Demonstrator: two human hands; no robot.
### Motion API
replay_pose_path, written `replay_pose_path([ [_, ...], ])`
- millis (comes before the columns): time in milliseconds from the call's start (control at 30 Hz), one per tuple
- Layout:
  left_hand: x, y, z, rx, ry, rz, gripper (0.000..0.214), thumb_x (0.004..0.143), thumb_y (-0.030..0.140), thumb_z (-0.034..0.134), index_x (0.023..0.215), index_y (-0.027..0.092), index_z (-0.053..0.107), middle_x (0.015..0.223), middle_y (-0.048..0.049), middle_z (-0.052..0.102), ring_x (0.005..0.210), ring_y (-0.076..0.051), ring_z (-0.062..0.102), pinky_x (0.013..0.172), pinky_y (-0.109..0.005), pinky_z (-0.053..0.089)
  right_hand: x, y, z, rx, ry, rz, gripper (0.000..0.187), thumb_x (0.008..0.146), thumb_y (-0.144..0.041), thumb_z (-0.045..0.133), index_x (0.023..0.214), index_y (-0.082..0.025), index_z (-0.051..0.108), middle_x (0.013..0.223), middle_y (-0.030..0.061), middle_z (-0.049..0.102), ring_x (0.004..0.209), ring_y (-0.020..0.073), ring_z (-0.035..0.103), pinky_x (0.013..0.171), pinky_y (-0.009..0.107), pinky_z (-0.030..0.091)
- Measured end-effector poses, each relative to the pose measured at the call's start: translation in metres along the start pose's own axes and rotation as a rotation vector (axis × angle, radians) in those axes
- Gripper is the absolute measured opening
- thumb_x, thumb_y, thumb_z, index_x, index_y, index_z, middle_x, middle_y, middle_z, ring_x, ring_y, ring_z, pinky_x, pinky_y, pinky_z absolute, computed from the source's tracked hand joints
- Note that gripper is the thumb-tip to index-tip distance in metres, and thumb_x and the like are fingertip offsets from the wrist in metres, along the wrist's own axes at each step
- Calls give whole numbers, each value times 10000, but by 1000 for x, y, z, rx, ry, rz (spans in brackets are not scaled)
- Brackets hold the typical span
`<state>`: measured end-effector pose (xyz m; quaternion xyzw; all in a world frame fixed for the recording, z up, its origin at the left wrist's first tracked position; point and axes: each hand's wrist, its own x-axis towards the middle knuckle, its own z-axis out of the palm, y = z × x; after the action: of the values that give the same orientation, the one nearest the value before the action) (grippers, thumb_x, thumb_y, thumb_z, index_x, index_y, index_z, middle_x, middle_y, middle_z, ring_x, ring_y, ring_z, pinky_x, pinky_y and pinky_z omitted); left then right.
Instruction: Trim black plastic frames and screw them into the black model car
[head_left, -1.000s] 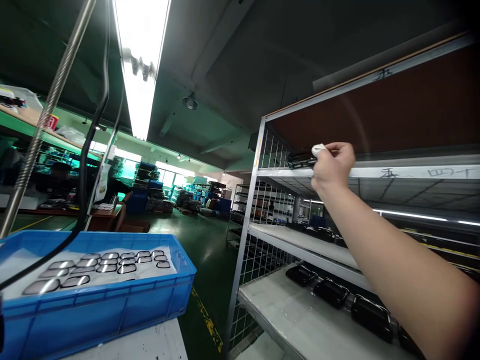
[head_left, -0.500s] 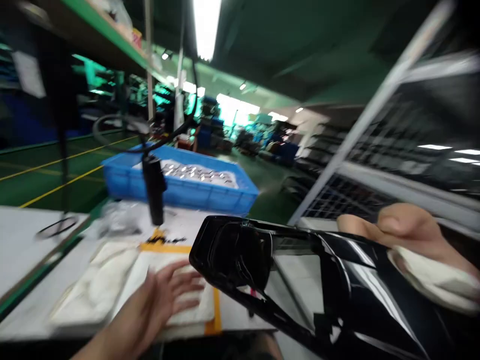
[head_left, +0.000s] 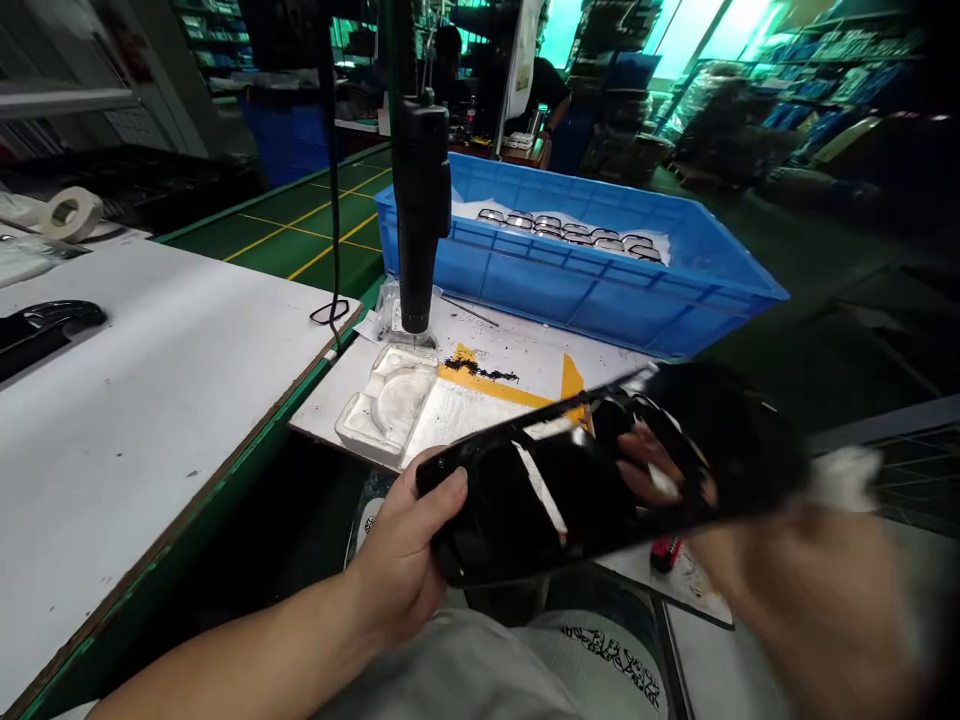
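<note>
Glossy black plastic housing (head_left: 555, 480) tilted between left hand (head_left: 397, 570) and blurred right hand (head_left: 810, 590)

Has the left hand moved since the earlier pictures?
Yes: against the yellow tape on the bench, the left hand has drawn back toward the person, past the bench edge, and now grips the glossy black part.

- We look from the person's head, forward and steeply down over their lap.
- We are closest to the left hand (head_left: 401, 560) and the blurred right hand (head_left: 810, 570), which fill the lower frame around a glossy black part (head_left: 570, 480).
- Farther off, we face a white workbench (head_left: 135, 450), a blue plastic crate (head_left: 577, 290) and the green factory floor (head_left: 300, 230).
- Our frame is rolled, so the crate's rim slopes down rightward.
</note>
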<state>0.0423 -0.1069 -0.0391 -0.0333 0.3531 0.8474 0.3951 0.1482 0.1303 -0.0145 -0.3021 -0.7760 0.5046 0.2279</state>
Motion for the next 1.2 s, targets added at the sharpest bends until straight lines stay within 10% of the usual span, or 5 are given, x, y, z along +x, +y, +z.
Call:
replay_pose_path([
  [267,8,-36,-12,119,-1,50,424,870,265,778,1237,171,587,1112,-84,713,1004,-225,703,895,-341,559,-22,5,104,705,-362,280,696,743,-456,837,1333,-264,520,1340,101,642,1227,282,625,1037,426,538],
  [567,0,-48,-61,1086,61,403,876,951,433,651,1610,321,86,1713,-92,125,1589,-291,136,1294,-528,195,9,46,107,521,-448,338,836,705,-506,854,1394,-180,510,1177,131,718,1026,282,716,938,473,590],
  [733,23,-35,-63,1617,-130,438,857,956,500,603,1606,205,128,1689,-189,188,1580,-341,166,1265,-625,224,4,45,102,210,-328,234,832,807,-499,776,1514,-236,426,1483,110,539,1384,289,510,1219,523,362],
  [900,35,-35,-68,1728,-244,534,894,962,593,555,1609,198,81,1677,-211,216,1576,-337,188,1254,-633,256,-28,48,95,-88,-241,78,857,829,-515,734,1552,-232,371,1636,99,319,1541,301,254,1293,566,184],
  [1200,38,-39,-66,1651,-315,565,885,963,549,583,1614,234,72,1698,-181,147,1577,-343,178,1238,-597,321,-56,75,92,-197,-155,-224,560,957,-413,606,1473,-277,437,1546,93,453,1431,249,457,1191,526,427],
])
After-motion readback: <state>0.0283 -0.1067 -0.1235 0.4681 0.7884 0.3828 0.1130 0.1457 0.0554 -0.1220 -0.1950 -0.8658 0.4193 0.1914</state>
